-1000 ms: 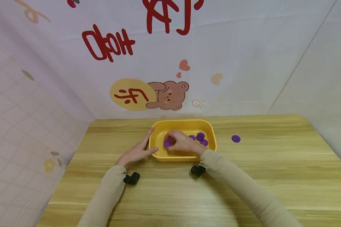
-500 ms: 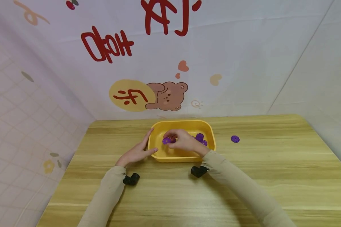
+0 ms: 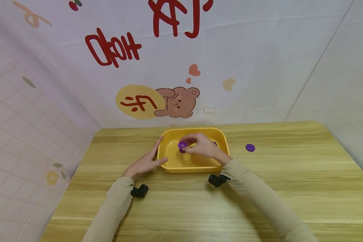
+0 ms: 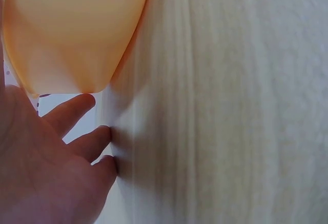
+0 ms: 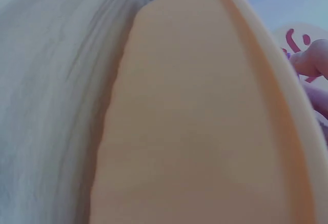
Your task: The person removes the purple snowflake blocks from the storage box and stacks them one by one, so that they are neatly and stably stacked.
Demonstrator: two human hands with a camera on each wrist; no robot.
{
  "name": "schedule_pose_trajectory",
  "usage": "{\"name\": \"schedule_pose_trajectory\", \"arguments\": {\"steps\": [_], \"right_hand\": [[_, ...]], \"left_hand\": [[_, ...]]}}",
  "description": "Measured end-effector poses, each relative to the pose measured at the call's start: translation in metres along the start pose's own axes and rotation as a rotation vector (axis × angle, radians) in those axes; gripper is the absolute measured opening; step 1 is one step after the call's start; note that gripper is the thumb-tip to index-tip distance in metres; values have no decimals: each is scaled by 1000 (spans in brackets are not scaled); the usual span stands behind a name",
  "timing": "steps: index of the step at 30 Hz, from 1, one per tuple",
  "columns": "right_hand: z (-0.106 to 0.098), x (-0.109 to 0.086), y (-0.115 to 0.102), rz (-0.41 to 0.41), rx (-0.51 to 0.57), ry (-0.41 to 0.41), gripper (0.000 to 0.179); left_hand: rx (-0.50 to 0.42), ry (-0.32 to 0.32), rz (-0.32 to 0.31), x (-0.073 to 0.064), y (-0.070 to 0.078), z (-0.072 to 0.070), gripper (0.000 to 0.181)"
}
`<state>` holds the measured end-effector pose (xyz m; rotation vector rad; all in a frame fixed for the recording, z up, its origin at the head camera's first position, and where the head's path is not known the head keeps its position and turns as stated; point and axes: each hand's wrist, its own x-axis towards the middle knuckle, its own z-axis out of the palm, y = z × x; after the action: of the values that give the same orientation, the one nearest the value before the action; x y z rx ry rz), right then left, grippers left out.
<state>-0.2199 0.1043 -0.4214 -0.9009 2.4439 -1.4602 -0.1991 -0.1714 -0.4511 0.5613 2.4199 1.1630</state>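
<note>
Head view: the right hand (image 3: 201, 145) pinches a purple notched disc (image 3: 182, 146) in its grip over the yellow bin (image 3: 190, 169); the left hand (image 3: 145, 162), grip spread, touches the bin's left end. A second notched disc (image 3: 250, 148) lies on the wooden surface (image 3: 169, 208), right of the bin.

Left wrist view: spread fingers (image 4: 73, 113) beside the bin.

Right wrist view: the bin's wall mostly hides the right hand.

wood tbl (image 3: 169, 208), wall (image 3: 260, 50) w/ bear pic (image 3: 181, 102)
</note>
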Motion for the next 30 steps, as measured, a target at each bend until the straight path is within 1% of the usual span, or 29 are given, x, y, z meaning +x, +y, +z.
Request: {"name": "schedule_pose_trajectory", "arguments": {"steps": [4, 9, 16, 18, 24, 26, 30], "right_hand": [[-8, -5, 0, 0, 13, 25, 32], [-16, -12, 1, -27, 9, 63, 31], [-27, -22, 1, -11, 50, 103, 32], [-31, -25, 2, -5, 47, 120, 33], [-41, -32, 9, -23, 73, 147, 36], [-46, -36, 11, -33, 79, 154, 35], [-55, -43, 18, -43, 50, 160, 34]], "left_hand": [[-10, -3, 4, 0, 1, 0, 90], [-25, -8, 0, 0, 3, 0, 90], [-6, -1, 4, -1, 2, 0, 90], [-5, 0, 6, -1, 2, 1, 90], [-16, -2, 12, -1, 3, 1, 89], [-22, -5, 10, -2, 6, 1, 90], [-23, -21, 5, -10, 26, -3, 89]]}}
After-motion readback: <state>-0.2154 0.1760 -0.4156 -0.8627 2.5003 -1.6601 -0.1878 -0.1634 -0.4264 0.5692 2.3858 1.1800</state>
